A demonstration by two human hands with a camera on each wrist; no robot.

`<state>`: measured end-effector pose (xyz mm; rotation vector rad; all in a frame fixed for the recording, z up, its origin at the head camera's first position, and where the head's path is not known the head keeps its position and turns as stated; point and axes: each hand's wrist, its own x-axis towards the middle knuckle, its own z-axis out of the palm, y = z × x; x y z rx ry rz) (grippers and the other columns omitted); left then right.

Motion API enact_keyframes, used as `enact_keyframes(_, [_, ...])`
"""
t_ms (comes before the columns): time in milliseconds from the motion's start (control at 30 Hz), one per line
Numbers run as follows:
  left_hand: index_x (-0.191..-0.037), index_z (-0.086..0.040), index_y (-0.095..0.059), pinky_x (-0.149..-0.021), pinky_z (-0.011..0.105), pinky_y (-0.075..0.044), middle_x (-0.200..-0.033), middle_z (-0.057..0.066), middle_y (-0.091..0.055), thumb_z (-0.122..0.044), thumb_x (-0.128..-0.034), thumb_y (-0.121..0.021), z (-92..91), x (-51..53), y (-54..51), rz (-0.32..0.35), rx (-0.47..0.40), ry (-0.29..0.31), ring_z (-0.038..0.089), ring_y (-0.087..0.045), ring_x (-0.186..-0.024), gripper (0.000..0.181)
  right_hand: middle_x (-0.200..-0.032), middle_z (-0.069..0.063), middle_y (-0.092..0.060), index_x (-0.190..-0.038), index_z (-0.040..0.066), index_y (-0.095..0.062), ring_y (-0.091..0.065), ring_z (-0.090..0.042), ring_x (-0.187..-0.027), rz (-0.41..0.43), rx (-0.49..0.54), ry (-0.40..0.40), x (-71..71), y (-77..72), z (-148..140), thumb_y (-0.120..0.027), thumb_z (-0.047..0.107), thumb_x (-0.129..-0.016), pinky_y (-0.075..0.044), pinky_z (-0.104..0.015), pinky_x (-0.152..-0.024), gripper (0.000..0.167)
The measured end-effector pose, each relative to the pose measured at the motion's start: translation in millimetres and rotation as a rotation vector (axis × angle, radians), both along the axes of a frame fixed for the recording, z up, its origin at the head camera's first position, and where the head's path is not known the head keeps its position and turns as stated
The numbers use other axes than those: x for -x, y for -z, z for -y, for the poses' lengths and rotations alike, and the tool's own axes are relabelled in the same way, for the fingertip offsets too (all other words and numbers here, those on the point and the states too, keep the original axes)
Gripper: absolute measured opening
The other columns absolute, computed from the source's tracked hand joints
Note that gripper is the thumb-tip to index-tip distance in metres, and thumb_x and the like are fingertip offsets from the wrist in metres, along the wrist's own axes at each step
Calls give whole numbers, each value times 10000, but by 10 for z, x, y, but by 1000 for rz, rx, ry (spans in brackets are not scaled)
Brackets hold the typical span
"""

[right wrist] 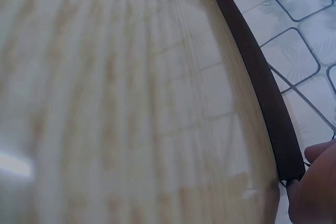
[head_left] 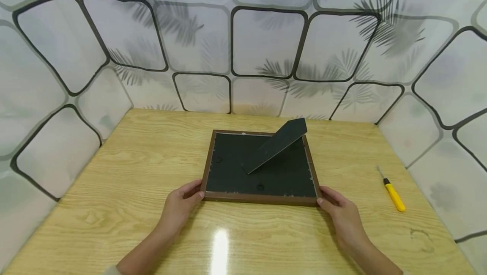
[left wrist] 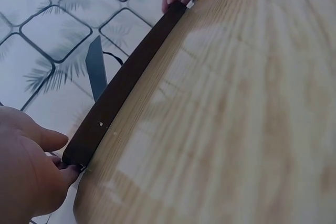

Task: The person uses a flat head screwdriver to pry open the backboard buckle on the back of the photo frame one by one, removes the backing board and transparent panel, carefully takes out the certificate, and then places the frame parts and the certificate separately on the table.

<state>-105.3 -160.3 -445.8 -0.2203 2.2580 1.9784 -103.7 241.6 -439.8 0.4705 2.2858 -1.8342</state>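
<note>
A brown picture frame [head_left: 262, 198] lies face down on the table, its black backboard [head_left: 232, 160] upward. From that backboard a black easel stand [head_left: 279, 144] is swung out and slants up to the right. At the near left corner my left hand [head_left: 178, 207] holds the frame between thumb and fingers. My right hand [head_left: 344, 218] grips the near right corner in the same way. Both wrist views show the frame's brown near side, with the left hand [left wrist: 29, 163] at one end and the right hand [right wrist: 320, 187] at the other. The frame's front is hidden.
To the right lies a screwdriver [head_left: 394, 196] with a yellow handle, its tip pointing away. The wood-grain table [head_left: 152, 148] is bordered at the back and sides by patterned walls [head_left: 266, 42]. A light reflection shows on the tabletop near the front.
</note>
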Motion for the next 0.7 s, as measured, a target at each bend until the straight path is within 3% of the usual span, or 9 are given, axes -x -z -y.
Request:
enact_keyframes(167, [-1447,-15,-530,-939,181,-517,-1408,180,-593,-119,-1001,-622,4,16,-3,-7,58,-19,294,-549,-1312,467,-1552,-151,-451,-1519,53,-443,-448,-164,-1372,-6,-87,-13,37,-51,-27,-589,213,-1032,-433,-18,-874,532])
enact_keyframes(367, [-1430,-27,-554,-897,215,-529,-1306,171,-648,-149,-985,-656,7,-35,-1,-33,175,-35,281,-601,-1218,473,-1512,-167,-495,-1510,32,-447,-537,43,-1161,-105,-174,-93,204,-86,-109,-580,303,-1040,-454,-43,-891,559])
enact_keyframes(600, [-1408,-1,-565,-856,224,-559,-1272,169,-668,-144,-972,-675,-32,-121,2,-57,187,-44,284,-634,-1155,472,-1519,-202,-477,-1515,5,-432,-504,-253,-1338,-169,-187,-142,587,-89,-154,-572,286,-1044,-443,-31,-891,566])
enact_keyframes(700, [-1404,-13,-574,-863,236,-569,-1281,158,-668,-150,-975,-671,-47,-130,5,-61,188,-49,286,-639,-1155,461,-1511,-212,-486,-1504,0,-450,-499,-292,-1343,-176,-206,-144,747,-73,-155,-573,249,-1044,-443,-30,-877,537])
